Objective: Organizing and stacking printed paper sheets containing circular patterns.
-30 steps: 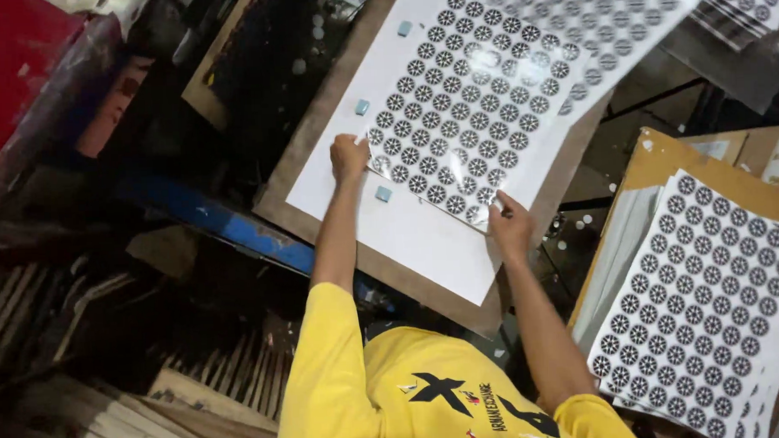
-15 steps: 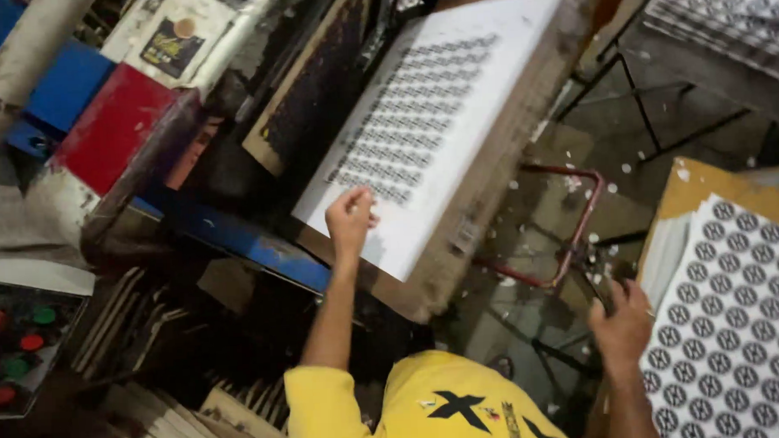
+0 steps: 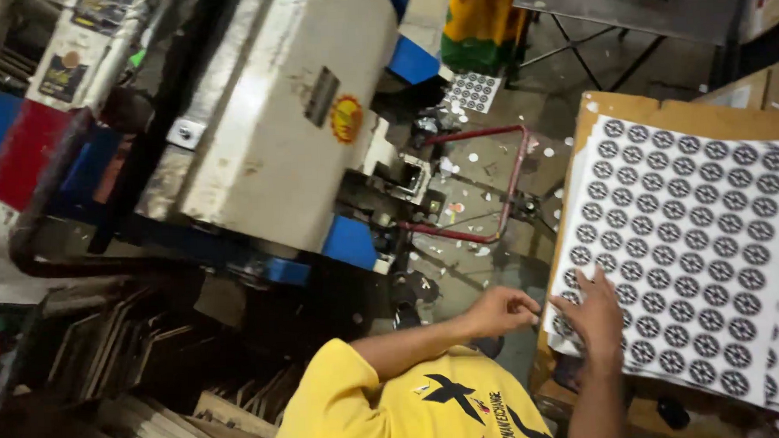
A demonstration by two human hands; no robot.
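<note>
A stack of white sheets (image 3: pixel 692 243) printed with rows of black round marks lies on a brown board (image 3: pixel 662 107) at the right. My right hand (image 3: pixel 600 320) rests flat on the stack's lower left corner, fingers spread. My left hand (image 3: pixel 501 310) hovers just left of that corner with its fingers curled. Whether it pinches a sheet edge I cannot tell. My yellow shirt (image 3: pixel 413 404) fills the bottom middle.
A large cream-coloured machine body (image 3: pixel 266 137) with blue parts stands at the left. A red metal bar frame (image 3: pixel 501 189) sits over the floor, which is littered with paper scraps. Stacked wooden boards (image 3: pixel 127 358) lie at the lower left. A small printed sheet (image 3: pixel 473 91) lies further back.
Both hands were on a printed sheet on the machine bed. The right hand moved to the stack first, then the left left the machine and joined it. The view swung right.
</note>
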